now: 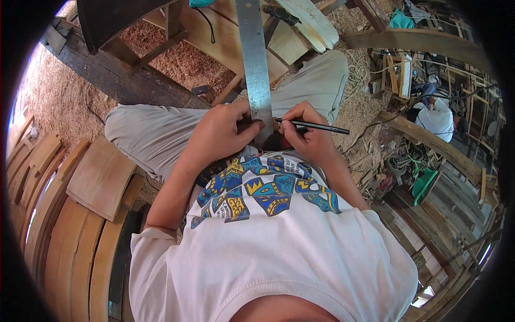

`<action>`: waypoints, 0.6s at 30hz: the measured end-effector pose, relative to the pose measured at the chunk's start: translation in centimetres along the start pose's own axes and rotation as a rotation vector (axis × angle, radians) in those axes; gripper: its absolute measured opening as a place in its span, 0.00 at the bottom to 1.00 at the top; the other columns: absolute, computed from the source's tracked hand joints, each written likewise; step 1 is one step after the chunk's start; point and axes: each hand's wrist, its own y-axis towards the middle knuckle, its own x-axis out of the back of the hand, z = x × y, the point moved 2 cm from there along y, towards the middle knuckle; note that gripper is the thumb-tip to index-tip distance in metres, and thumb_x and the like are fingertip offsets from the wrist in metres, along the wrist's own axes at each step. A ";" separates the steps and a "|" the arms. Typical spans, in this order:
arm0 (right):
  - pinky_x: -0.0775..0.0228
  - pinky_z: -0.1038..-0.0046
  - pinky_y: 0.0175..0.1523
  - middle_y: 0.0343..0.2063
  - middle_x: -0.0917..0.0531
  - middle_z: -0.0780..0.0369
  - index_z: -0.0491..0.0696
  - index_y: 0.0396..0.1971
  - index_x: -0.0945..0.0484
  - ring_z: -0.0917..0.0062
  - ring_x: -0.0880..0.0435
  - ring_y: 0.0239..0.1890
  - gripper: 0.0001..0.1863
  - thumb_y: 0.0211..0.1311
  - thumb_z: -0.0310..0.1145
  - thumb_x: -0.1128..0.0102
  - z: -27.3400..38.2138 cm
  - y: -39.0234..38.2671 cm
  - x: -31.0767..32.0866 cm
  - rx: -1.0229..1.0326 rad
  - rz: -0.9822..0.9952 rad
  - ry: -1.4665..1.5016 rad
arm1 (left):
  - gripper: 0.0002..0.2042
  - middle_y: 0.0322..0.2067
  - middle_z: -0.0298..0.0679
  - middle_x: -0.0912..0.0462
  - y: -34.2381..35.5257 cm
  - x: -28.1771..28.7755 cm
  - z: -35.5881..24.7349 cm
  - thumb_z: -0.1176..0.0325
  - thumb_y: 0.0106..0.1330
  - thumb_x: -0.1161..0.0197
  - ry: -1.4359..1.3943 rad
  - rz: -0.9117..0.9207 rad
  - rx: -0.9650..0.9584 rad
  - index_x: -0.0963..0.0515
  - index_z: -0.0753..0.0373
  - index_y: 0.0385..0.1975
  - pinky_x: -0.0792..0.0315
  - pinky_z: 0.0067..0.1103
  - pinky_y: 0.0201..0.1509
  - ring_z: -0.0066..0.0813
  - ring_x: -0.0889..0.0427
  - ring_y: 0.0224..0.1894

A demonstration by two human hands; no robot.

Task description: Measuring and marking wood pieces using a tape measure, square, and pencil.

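A long, flat steel straightedge [256, 64] runs from the top of the view down to my lap. My left hand [217, 131] is closed on its near end, with the thumb pressed across the metal. On the other side, my right hand [311, 134] pinches a slim black pen [322, 126]. Its tip points left and touches or nearly touches the straightedge's right edge. What lies beneath the near end is mostly hidden by my hands. Pale wooden boards [225, 45] lie beyond my knees, under the far part of the straightedge.
Planks [72, 241] are stacked at the left. Wood shavings [56, 88] cover the floor. A teal tool with a black strap [201, 3] and a black tool [281, 15] lie at the top. Another person in white [435, 119] bends among timber at the right, near a green object [425, 186].
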 end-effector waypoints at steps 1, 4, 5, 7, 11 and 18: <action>0.21 0.79 0.42 0.33 0.14 0.62 0.42 0.42 0.24 0.84 0.14 0.36 0.04 0.74 0.21 0.37 0.1 0.0 0.0 -0.002 0.000 -0.003 | 0.12 0.31 0.53 0.13 0.0 0.0 0.1 0.66 0.66 0.27 0.004 0.003 0.001 0.15 0.64 0.44 0.23 0.36 0.36 0.52 0.13 0.31; 0.21 0.78 0.43 0.34 0.14 0.61 0.42 0.44 0.24 0.82 0.14 0.37 0.04 0.75 0.22 0.38 0.0 -0.2 0.0 0.007 -0.007 0.033 | 0.12 0.31 0.53 0.13 0.1 0.1 -0.1 0.66 0.66 0.27 0.004 0.014 0.013 0.15 0.64 0.45 0.23 0.36 0.36 0.52 0.13 0.31; 0.21 0.78 0.43 0.34 0.14 0.61 0.42 0.44 0.24 0.82 0.14 0.37 0.04 0.75 0.22 0.38 0.3 -0.2 0.1 0.007 -0.006 0.033 | 0.12 0.31 0.53 0.13 0.1 0.1 -0.1 0.66 0.66 0.27 0.002 0.021 0.027 0.15 0.64 0.45 0.23 0.36 0.36 0.52 0.14 0.31; 0.22 0.76 0.44 0.34 0.14 0.60 0.42 0.47 0.22 0.79 0.14 0.37 0.05 0.78 0.25 0.38 1.2 -0.2 0.4 0.024 -0.072 0.032 | 0.12 0.31 0.53 0.13 -0.1 -0.1 0.4 0.66 0.66 0.27 -0.010 0.013 0.019 0.15 0.64 0.45 0.23 0.36 0.36 0.50 0.14 0.30; 0.23 0.74 0.44 0.35 0.14 0.59 0.43 0.49 0.20 0.76 0.14 0.37 0.06 0.80 0.28 0.40 1.4 0.1 0.5 0.110 -0.067 -0.090 | 0.12 0.30 0.50 0.13 -0.3 -0.3 0.6 0.65 0.66 0.26 -0.074 -0.033 0.027 0.15 0.65 0.44 0.24 0.34 0.35 0.44 0.15 0.27; 0.22 0.66 0.41 0.34 0.14 0.56 0.45 0.46 0.19 0.62 0.13 0.34 0.07 0.73 0.26 0.33 1.6 0.2 0.1 0.048 -0.109 -0.134 | 0.13 0.32 0.47 0.12 -0.1 -0.1 0.7 0.69 0.68 0.25 0.039 0.082 0.145 0.17 0.69 0.47 0.21 0.30 0.42 0.32 0.14 0.34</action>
